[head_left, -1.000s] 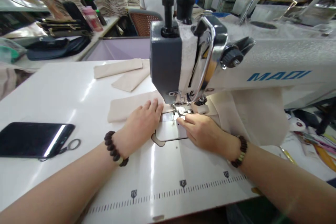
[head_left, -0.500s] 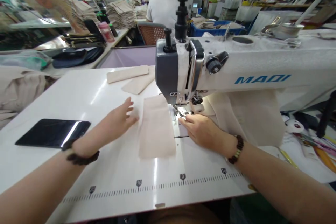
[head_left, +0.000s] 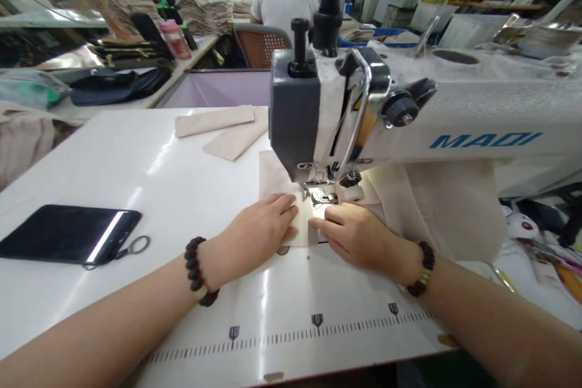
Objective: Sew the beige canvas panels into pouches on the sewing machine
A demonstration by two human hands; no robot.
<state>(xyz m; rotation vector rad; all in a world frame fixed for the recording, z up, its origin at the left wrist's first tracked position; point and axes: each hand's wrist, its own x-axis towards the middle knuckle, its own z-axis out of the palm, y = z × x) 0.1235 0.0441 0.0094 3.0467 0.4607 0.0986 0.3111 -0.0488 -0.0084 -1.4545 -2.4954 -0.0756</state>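
Observation:
A small cream fabric piece (head_left: pixel 274 171) lies on the machine bed, its right edge beside the presser foot (head_left: pixel 324 196) of a white sewing machine (head_left: pixel 482 109). My left hand (head_left: pixel 254 227) rests flat on this piece, fingers stretched toward the foot. Just in front of the foot is my right hand (head_left: pixel 359 230), palm down. Its forefinger reaches to the fabric's right edge; the other fingers are slightly bent and partly hidden. Behind that hand, a larger cream fabric (head_left: pixel 454 212) drapes under the machine arm.
Two cream strips (head_left: pixel 216 121) lie behind on the white table (head_left: pixel 136 291). A black phone (head_left: pixel 63 233) with a ring strap is at the left. Scissors and small tools (head_left: pixel 557 260) sit at the right. A person in a white shirt (head_left: pixel 285 3) sits ahead.
My left hand has moved right onto the small fabric piece. The piece has shifted right and away from me, up beside the presser foot. My right hand stays near the foot.

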